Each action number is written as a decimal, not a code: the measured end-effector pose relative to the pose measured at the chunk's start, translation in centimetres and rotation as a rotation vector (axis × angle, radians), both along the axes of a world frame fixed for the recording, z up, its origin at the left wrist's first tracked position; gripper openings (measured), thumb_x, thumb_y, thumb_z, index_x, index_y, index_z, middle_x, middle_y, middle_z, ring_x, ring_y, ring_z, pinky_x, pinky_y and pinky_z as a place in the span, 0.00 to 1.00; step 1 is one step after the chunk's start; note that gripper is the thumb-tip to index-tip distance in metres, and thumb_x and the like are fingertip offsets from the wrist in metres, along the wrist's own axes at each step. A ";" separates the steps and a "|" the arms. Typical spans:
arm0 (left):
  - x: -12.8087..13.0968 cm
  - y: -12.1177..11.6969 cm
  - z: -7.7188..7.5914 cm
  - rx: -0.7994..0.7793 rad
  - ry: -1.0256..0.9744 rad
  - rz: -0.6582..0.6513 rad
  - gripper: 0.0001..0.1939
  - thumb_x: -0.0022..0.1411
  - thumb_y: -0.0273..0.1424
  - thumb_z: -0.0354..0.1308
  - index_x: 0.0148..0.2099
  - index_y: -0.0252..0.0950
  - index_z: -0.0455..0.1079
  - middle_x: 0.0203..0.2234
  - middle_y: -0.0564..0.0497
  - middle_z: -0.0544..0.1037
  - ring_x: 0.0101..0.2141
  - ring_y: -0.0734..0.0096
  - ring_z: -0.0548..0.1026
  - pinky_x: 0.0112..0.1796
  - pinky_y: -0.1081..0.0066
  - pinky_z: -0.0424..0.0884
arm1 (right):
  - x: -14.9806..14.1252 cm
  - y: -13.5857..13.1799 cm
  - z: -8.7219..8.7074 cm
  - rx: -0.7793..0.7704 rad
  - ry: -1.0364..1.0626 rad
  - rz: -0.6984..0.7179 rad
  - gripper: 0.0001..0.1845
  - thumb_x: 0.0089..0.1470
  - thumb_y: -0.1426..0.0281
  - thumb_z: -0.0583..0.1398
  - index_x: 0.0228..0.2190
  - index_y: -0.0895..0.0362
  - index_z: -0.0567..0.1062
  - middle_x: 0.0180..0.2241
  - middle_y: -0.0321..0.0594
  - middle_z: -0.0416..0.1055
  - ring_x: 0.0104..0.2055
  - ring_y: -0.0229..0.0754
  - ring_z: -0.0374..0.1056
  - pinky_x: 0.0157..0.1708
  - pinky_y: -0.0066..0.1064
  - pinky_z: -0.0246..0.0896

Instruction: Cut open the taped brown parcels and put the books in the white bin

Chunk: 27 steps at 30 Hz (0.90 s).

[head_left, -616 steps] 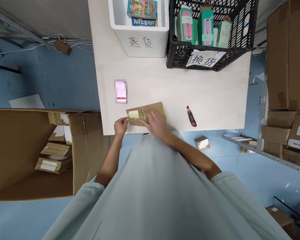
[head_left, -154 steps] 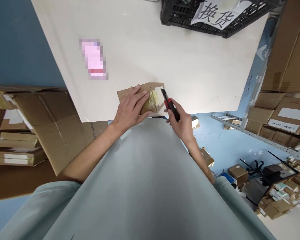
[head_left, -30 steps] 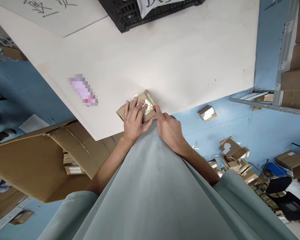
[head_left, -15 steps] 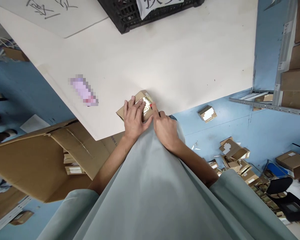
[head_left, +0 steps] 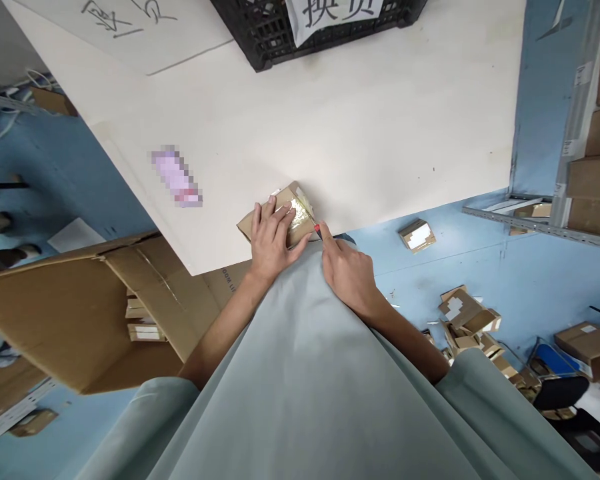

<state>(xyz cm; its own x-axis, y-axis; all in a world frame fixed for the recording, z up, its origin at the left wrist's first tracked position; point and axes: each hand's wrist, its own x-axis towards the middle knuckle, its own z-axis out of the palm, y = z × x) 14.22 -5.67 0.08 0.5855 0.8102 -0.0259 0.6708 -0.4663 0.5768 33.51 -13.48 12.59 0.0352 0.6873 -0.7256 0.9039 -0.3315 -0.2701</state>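
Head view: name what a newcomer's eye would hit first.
Likely the left hand spread on a taped cardboard box at the edge of the table, and the right hand holding a red-marked cutter at the box's right end. Then the pixelated pink patch farther left and the black crate up top.

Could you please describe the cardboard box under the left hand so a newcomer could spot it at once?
Start at the big white table and follow its near edge to the left hand. Beneath that hand lies a small brown box with shiny tape. Unlike the cartons on the blue floor, it rests on the table.
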 end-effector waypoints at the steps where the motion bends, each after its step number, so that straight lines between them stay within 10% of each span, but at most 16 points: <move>1: 0.0 -0.1 0.0 0.003 0.005 0.000 0.34 0.73 0.56 0.65 0.71 0.44 0.71 0.64 0.36 0.80 0.77 0.30 0.65 0.76 0.23 0.50 | 0.0 0.3 0.2 0.020 0.005 0.001 0.37 0.82 0.70 0.43 0.85 0.53 0.41 0.53 0.51 0.83 0.46 0.44 0.80 0.42 0.29 0.68; 27: -0.4 -0.6 -0.4 0.041 -0.012 0.001 0.35 0.71 0.55 0.68 0.72 0.45 0.70 0.65 0.39 0.80 0.77 0.30 0.65 0.77 0.25 0.51 | 0.5 2.1 -2.1 0.031 0.095 -0.009 0.36 0.82 0.70 0.42 0.84 0.54 0.43 0.55 0.52 0.82 0.47 0.48 0.80 0.46 0.33 0.71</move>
